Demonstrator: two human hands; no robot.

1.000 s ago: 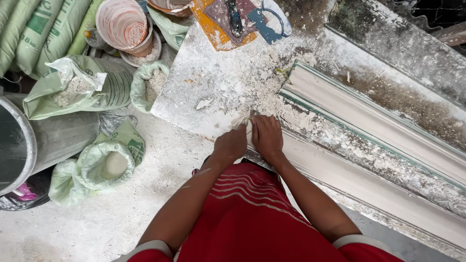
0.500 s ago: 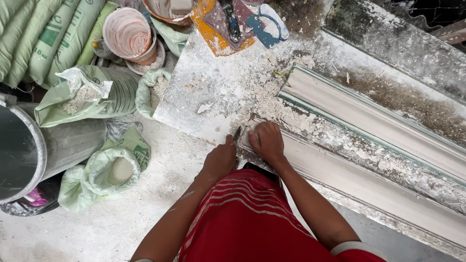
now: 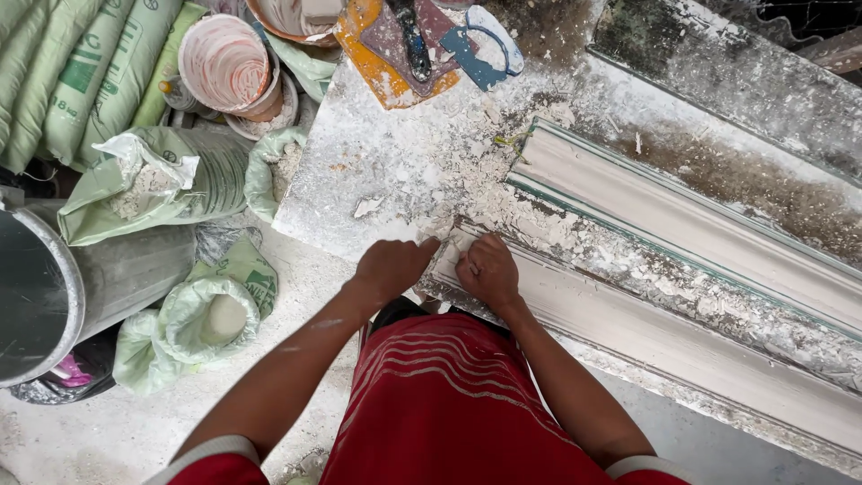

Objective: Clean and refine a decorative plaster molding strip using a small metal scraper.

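head view: pale green sacks [image 3: 63,81] with darker green print lie stacked at the upper left; below them an opened green bag [image 3: 153,184] spills white powder, and a smaller rolled-down bag [image 3: 202,319] sits on the dusty floor beside a grey metal drum [image 3: 36,296]. a plaster-smeared bucket [image 3: 224,63] stands near the sacks.

the left hand [image 3: 391,268] is curled shut, knuckles up, pressing on the near end of the white plaster moulding [image 3: 646,323] (whether it grips a tool i cannot tell). the right hand [image 3: 488,269] is also clenched, resting on the same end just beside it.

the moulding lies on the crumb-strewn work slab [image 3: 386,171], its long axis running from the hands toward the lower right.
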